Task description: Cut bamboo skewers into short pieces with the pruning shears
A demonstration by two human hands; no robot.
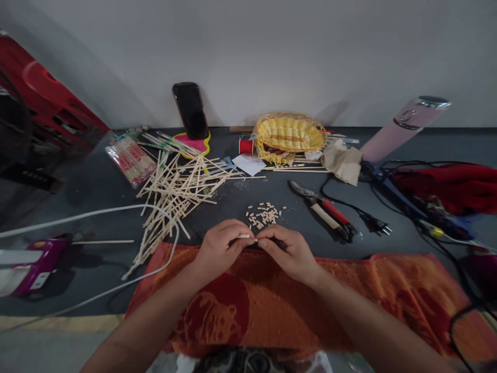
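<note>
My left hand [225,242] is closed in a pinch, with a short piece of pale wooden stick [243,236] showing between its thumb and forefinger. My right hand [288,253] meets it fingertip to fingertip, also pinching. Between the fingertips sits another tiny pale wooden bit [255,240]; whether it is joined to the first piece I cannot tell. Just beyond both hands lies a small heap of short cut wooden pieces [265,215] on the dark tabletop [240,194]. Both wrists are above an orange-red towel [287,311] along the near edge.
Left of the heap spreads a tangle of thin wooden sticks [182,191]. Pruning shears [324,210] lie to the right, near a black plug [376,224]. Behind stand a propped phone [191,111], red thread spool [246,146], yellow basket [291,133] and pink bottle [404,127]. A white cable [116,208] loops at left.
</note>
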